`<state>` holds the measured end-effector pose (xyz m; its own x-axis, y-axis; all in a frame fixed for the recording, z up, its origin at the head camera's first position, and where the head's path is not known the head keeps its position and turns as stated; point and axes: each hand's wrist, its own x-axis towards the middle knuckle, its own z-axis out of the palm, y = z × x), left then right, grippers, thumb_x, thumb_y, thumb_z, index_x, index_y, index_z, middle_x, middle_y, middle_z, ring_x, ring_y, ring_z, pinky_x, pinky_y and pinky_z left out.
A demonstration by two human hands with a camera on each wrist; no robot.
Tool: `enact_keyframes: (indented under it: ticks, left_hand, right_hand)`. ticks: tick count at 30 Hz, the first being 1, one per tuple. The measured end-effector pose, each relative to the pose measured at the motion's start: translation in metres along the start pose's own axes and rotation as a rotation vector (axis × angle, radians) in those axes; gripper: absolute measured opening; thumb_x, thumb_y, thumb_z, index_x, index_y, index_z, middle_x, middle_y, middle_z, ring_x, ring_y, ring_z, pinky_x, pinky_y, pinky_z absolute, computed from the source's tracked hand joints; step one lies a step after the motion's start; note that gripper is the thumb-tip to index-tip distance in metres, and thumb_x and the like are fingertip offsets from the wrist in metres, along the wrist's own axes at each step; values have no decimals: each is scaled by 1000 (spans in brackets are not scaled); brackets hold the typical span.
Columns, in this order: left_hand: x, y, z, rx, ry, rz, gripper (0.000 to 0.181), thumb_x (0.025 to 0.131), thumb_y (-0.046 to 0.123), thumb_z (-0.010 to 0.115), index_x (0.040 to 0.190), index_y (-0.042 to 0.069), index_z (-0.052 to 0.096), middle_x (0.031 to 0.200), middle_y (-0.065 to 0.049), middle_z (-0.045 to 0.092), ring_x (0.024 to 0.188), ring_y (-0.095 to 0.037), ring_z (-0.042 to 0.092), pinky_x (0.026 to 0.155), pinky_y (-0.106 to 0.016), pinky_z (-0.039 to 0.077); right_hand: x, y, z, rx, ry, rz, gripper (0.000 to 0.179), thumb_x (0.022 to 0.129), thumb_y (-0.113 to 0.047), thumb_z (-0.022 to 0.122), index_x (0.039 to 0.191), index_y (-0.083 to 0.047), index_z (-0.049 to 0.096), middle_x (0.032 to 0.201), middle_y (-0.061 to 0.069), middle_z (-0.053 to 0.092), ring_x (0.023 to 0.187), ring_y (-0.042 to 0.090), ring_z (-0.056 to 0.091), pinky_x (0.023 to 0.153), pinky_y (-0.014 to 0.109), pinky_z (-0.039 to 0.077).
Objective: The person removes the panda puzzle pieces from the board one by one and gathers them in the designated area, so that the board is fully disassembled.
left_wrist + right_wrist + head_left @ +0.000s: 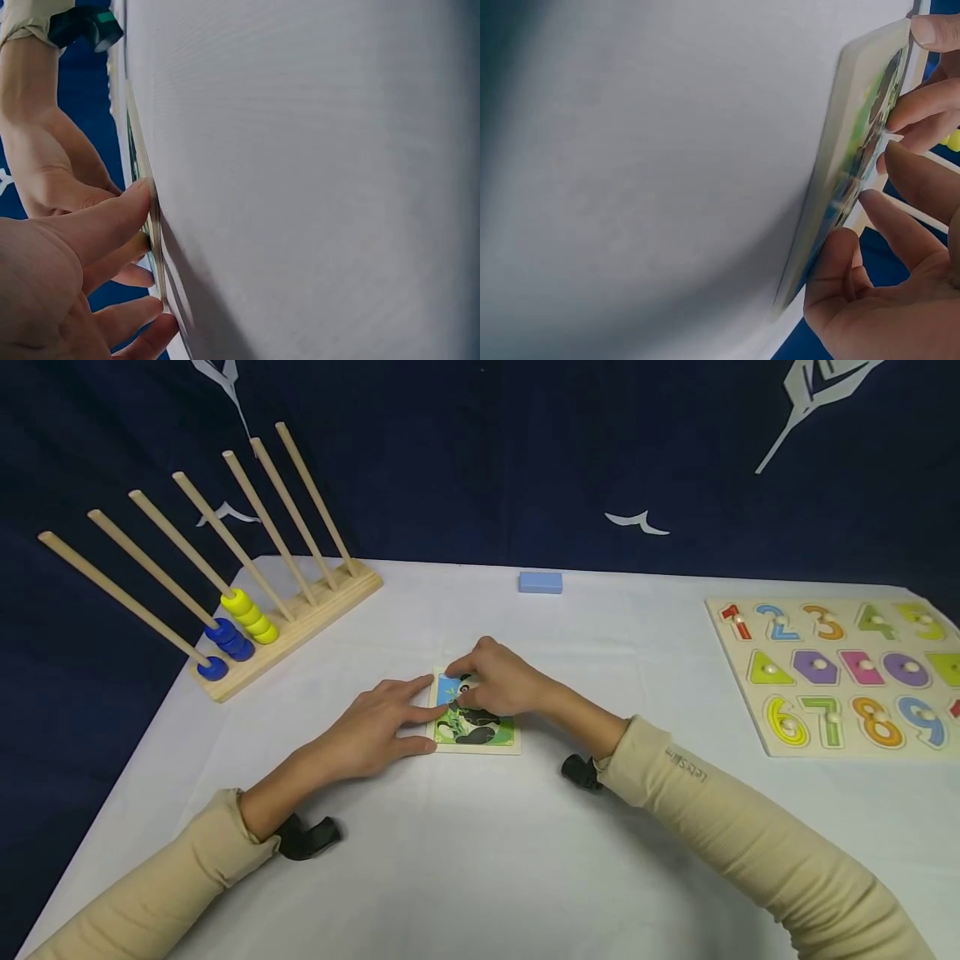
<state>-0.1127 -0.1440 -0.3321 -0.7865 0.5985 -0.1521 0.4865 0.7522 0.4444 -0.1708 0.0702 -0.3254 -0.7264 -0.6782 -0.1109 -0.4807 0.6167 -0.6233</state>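
Observation:
A small panda picture puzzle (487, 733) with a pale wooden border lies on the white table, between the two hands. From the left, my left hand (378, 727) reaches it with fingers spread and fairly straight, the thumb at its near left corner and fingertips along its left side. My right hand (506, 681) bends over the upper part of the picture. Its index fingertip touches near the far left corner, and its thumb rests on the middle of the picture. In the right wrist view the puzzle (829, 165) shows edge-on, fingertips pressing its face and edge.
A wooden peg stand (300, 625) with tall rods and blue and yellow beads stands at the back left. A blue block (540, 582) lies near the far edge. On the right is a number and shape board (738, 693). Black wrist devices (309, 839) sit under both sleeves.

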Motion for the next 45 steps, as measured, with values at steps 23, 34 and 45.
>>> enact_keyframes:
  ticks: [23,34,45]
  left_hand:
    - [-1,-2,-2,45,-21,20,48,94,33,68,138,15,60,157,-17,31,133,-37,37,99,-61,34]
    - [-1,-3,-1,40,-17,24,48,94,32,69,137,14,60,157,-17,31,133,-37,38,98,-60,36]
    - [-1,-2,-1,58,-26,11,49,94,33,68,138,15,59,157,-16,30,134,-37,38,100,-60,35]
  right_hand:
    - [5,-5,2,76,-45,133,46,85,0,70,130,2,58,117,16,53,107,27,50,95,38,42]
    - [5,-3,2,113,-27,91,44,83,2,72,126,6,63,121,17,64,114,27,51,98,39,43]
    - [8,-3,0,223,-24,191,45,80,6,74,121,-2,60,111,14,51,89,24,48,79,33,44]
